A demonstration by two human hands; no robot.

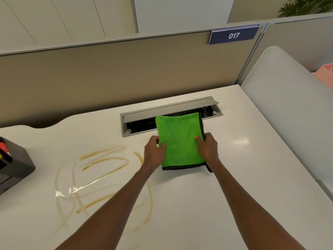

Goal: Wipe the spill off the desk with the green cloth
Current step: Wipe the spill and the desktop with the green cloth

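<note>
A folded green cloth with a dark edge is held above the white desk, its far end over the cable slot. My left hand grips its left side, thumb on top. My right hand grips its right side, thumb on top as well. The spill is a set of thin yellow-brown streaks and loops on the desk, left of and below the cloth, reaching under my left forearm. The cloth is apart from the streaks.
An open grey cable slot with a raised lid lies in the desk behind the cloth. A dark grey organiser with pens stands at the left edge. A beige partition bearing a "017" sign backs the desk.
</note>
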